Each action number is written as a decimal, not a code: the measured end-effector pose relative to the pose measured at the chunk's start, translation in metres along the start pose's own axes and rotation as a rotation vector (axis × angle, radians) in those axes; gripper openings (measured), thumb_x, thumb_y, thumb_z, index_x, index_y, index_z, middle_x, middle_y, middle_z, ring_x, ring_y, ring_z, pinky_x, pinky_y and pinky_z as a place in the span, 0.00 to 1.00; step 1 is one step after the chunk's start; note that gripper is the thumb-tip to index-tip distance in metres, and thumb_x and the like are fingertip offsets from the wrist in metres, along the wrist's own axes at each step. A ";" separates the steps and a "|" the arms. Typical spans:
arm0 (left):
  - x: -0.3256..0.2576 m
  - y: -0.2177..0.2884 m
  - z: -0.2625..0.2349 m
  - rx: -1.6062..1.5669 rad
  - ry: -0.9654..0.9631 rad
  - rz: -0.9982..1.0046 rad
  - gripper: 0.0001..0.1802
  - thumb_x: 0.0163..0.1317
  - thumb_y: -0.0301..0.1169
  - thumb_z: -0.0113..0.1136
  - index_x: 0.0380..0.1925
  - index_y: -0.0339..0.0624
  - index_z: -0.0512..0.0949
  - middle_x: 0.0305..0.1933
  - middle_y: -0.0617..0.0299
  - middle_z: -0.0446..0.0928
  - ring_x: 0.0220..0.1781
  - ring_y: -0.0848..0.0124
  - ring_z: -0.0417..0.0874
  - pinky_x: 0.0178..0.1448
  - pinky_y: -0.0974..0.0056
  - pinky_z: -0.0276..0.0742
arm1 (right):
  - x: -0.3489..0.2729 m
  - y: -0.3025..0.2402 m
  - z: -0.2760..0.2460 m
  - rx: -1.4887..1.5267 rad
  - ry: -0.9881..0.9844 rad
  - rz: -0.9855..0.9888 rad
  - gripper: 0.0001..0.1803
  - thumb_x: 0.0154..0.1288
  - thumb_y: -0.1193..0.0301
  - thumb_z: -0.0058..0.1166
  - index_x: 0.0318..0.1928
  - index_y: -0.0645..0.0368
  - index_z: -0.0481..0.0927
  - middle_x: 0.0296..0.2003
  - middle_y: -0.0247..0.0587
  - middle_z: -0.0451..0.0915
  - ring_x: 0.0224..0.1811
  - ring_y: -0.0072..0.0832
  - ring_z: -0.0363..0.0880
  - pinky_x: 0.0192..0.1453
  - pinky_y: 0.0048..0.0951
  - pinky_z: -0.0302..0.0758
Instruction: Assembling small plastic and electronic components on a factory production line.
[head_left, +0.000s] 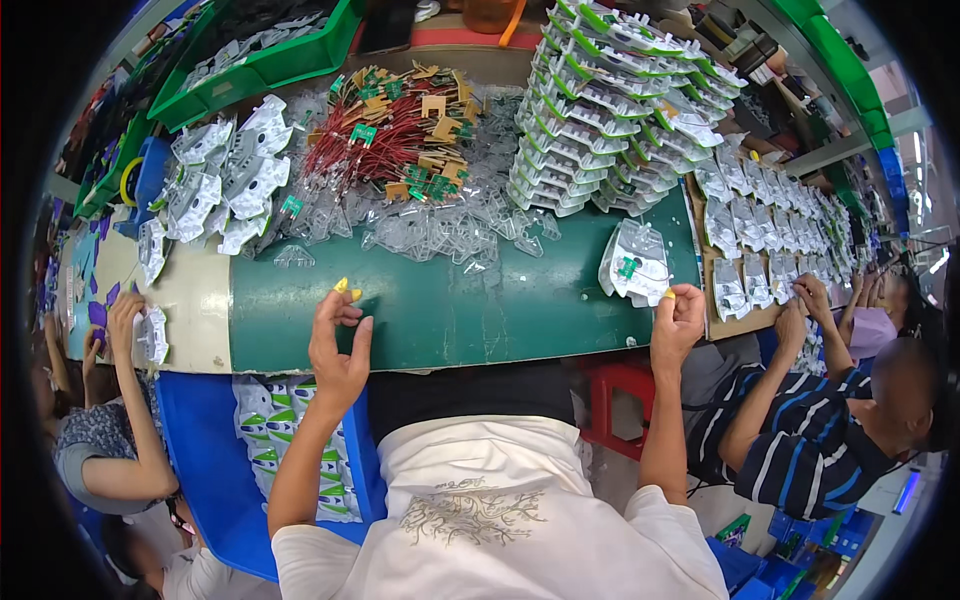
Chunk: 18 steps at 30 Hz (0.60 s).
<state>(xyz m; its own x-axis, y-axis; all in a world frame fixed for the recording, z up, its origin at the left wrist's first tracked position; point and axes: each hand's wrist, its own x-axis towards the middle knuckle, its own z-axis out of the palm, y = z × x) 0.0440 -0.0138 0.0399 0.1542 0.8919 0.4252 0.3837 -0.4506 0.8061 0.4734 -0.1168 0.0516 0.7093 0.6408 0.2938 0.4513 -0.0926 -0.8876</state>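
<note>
The right hand [678,318] is at the near edge of the green matted surface [450,310], fingers [690,296] pinched on the lower corner of a clear plastic blister tray [636,262]; a yellow cot shows on one fingertip. The tray is thin, glossy and moulded, roughly shield-shaped, with a small green tag [627,267] at its middle; its long axis runs away from the person, narrow end toward the stacks behind. It lies at the right end of the mat, just left of a brown cardboard sheet [700,250]. The left hand [338,345] is raised over the mat's near edge, fingers loosely curled and holding nothing, two tips capped in yellow. Behind lies a heap of red-wired parts [390,135] with tan and green tabs, loose clear shells [450,235] scattered before it, white-backed trays [225,180] to the left, and tall stacks of like trays [600,110] to the right. A neighbouring person's hands [805,305] work over rows of trays [770,230] on the cardboard
</note>
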 end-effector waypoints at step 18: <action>-0.003 0.005 0.000 -0.026 0.038 0.003 0.17 0.57 0.16 0.65 0.48 0.33 0.77 0.39 0.52 0.81 0.34 0.63 0.83 0.40 0.64 0.79 | -0.010 -0.172 0.206 0.056 -0.524 -0.708 0.10 0.56 0.81 0.65 0.40 0.61 0.84 0.33 0.39 0.82 0.26 0.24 0.78 0.29 0.24 0.74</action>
<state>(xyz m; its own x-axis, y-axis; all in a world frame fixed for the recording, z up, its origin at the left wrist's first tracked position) 0.0453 -0.0191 0.0430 0.1202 0.8887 0.4424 0.3590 -0.4543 0.8153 0.2775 0.0499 0.1283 -0.0731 0.8019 0.5929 0.6537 0.4875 -0.5788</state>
